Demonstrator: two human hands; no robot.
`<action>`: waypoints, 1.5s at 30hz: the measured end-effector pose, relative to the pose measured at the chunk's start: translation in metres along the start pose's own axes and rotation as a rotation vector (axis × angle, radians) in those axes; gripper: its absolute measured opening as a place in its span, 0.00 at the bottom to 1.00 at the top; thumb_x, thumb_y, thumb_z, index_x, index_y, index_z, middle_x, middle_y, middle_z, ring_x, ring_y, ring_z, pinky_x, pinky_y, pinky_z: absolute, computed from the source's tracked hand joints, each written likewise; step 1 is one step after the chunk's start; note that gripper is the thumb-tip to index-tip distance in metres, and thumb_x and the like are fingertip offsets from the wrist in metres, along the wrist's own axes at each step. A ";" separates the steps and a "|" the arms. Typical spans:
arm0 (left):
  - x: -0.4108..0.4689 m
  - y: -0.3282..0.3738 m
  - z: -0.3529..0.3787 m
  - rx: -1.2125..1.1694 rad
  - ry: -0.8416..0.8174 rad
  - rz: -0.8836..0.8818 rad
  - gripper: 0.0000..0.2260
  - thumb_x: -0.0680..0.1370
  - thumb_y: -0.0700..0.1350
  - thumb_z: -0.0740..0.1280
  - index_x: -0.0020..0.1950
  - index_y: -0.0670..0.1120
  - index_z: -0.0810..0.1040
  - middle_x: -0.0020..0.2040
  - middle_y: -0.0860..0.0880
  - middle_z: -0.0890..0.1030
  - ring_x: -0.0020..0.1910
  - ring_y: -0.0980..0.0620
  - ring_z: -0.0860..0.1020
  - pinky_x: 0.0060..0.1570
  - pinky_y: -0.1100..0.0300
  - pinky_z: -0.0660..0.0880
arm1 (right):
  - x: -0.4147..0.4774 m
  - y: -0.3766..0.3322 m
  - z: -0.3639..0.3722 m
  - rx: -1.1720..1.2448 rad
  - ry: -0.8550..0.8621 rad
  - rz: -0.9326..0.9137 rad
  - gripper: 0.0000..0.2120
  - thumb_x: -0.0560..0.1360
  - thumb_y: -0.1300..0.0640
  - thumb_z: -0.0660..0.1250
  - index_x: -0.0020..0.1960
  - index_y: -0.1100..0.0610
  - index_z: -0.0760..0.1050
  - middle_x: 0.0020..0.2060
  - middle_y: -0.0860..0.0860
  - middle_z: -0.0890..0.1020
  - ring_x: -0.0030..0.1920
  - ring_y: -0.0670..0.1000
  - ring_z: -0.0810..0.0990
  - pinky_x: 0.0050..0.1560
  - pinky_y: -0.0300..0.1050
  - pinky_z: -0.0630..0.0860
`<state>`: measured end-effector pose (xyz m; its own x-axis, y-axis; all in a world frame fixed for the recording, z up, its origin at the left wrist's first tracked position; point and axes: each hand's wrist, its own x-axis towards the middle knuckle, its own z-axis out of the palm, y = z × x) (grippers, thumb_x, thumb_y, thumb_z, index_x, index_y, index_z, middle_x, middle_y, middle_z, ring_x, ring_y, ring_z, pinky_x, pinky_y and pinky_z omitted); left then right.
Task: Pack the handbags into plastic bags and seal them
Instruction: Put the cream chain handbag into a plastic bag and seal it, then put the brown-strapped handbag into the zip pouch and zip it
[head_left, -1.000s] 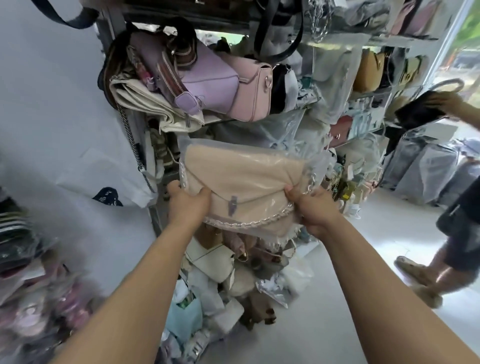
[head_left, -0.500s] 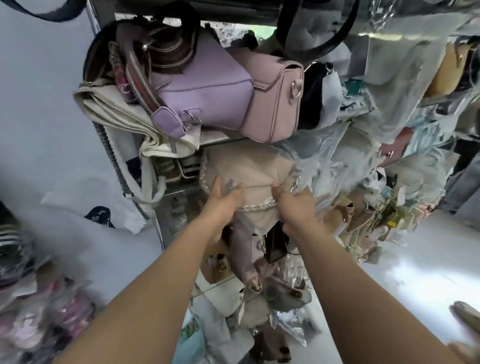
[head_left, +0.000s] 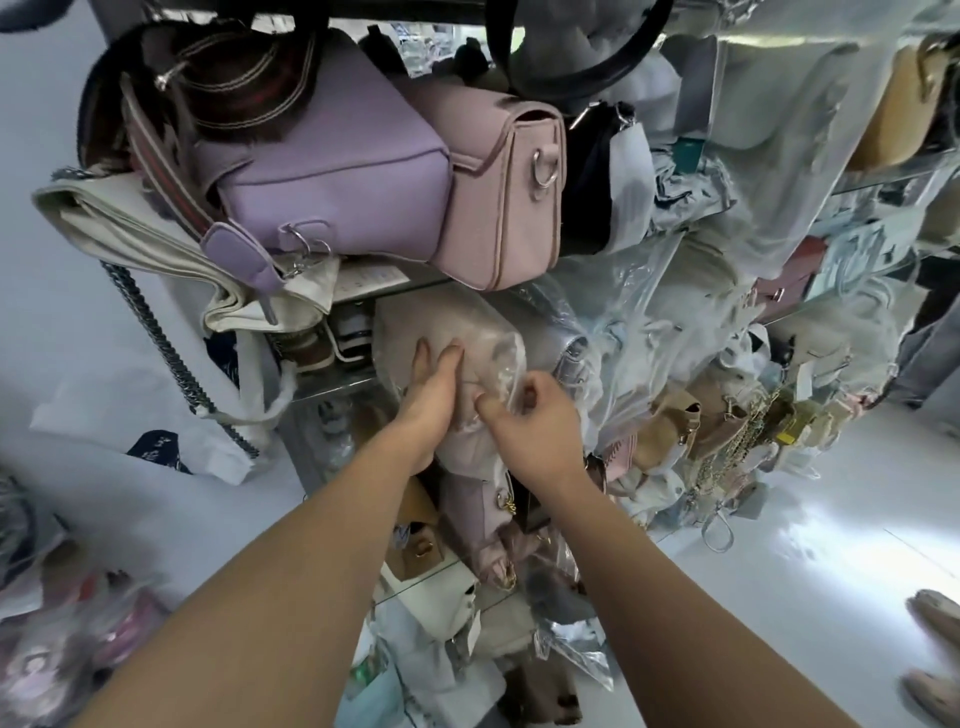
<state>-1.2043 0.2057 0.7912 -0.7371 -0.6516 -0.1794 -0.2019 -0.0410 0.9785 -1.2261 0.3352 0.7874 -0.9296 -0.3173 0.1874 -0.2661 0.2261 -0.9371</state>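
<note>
A beige handbag in a clear plastic bag (head_left: 441, 327) lies pushed into the middle shelf of the rack, under the lilac and pink bags. My left hand (head_left: 434, 389) presses flat on its front with straight fingers. My right hand (head_left: 524, 410) pinches the loose end of the plastic at the bag's right side, fingers curled.
A lilac handbag (head_left: 337, 171) and a pink handbag (head_left: 498, 192) sit on the shelf above. A cream bag with a chain (head_left: 156, 244) hangs off the left. More bagged handbags (head_left: 727, 332) crowd the right side, and bags lie piled on the floor (head_left: 467, 597). Another person's shoes (head_left: 935, 623) show at the right edge.
The bagged beige handbag has gone from being held in front of the rack to lying inside the middle shelf. My left hand went flat on it; my right shifted to the plastic's end.
</note>
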 end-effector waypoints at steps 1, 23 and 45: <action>0.002 -0.003 -0.001 0.021 -0.008 -0.014 0.35 0.76 0.70 0.58 0.79 0.64 0.48 0.79 0.52 0.60 0.75 0.45 0.64 0.74 0.48 0.61 | 0.002 0.001 -0.001 -0.024 -0.010 0.002 0.15 0.72 0.48 0.76 0.46 0.58 0.76 0.40 0.53 0.82 0.41 0.53 0.80 0.45 0.53 0.78; -0.168 -0.090 -0.171 0.641 0.192 0.520 0.18 0.81 0.60 0.55 0.56 0.53 0.80 0.54 0.50 0.81 0.56 0.48 0.77 0.57 0.52 0.74 | -0.180 -0.008 0.013 -0.676 -0.076 -0.299 0.36 0.74 0.30 0.59 0.75 0.50 0.68 0.71 0.53 0.74 0.72 0.58 0.69 0.73 0.58 0.66; -0.514 -0.240 -0.393 0.953 0.788 -0.172 0.30 0.77 0.67 0.53 0.72 0.53 0.71 0.69 0.48 0.75 0.68 0.43 0.71 0.66 0.46 0.69 | -0.432 -0.046 0.175 -0.503 -0.910 -0.593 0.36 0.78 0.33 0.63 0.80 0.49 0.63 0.78 0.55 0.66 0.78 0.58 0.61 0.78 0.54 0.59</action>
<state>-0.5236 0.2523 0.6888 -0.1345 -0.9818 0.1344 -0.8864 0.1798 0.4266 -0.7677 0.3001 0.6983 -0.1606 -0.9834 0.0838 -0.8507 0.0949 -0.5170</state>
